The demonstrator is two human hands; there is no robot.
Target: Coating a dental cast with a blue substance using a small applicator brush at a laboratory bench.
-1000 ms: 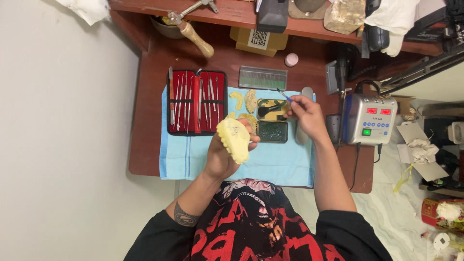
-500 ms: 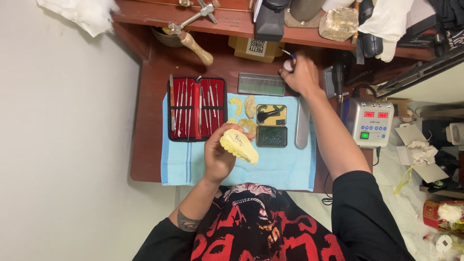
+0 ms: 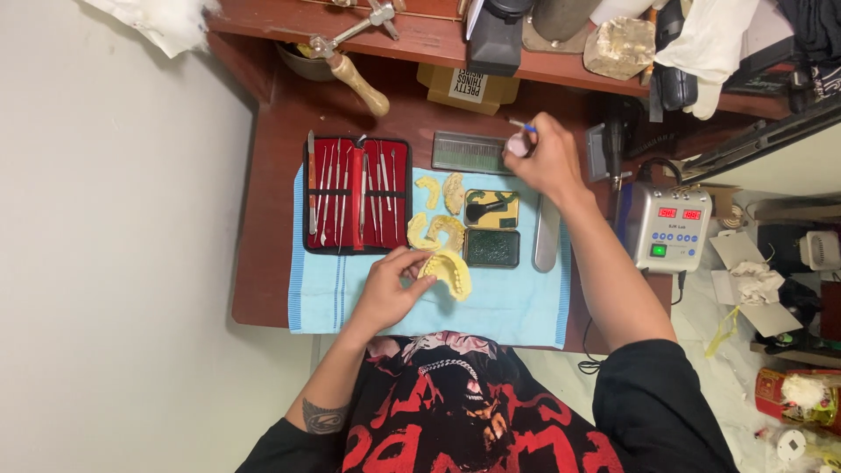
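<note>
On the blue cloth that covers the middle of the table, my left hand rests with its grip closed on the yellow dental cast, thumb and fingers pinching its near edge so the arch of teeth lies face up where I can see it. The cast sits at the cloth's centre, just below two small tins and the other yellow casts, which are grouped close so they stay within reach. Left of them, at the cloth's left part, the red instrument case lies open with its tools in rows. My right hand reaches past the cloth's far edge, its grip closed on a thin blue-tipped tool held like a pen over a small round pot. My fingers hide most of that pot, so I cannot tell what it holds. The tool's working end is hidden too.
</note>
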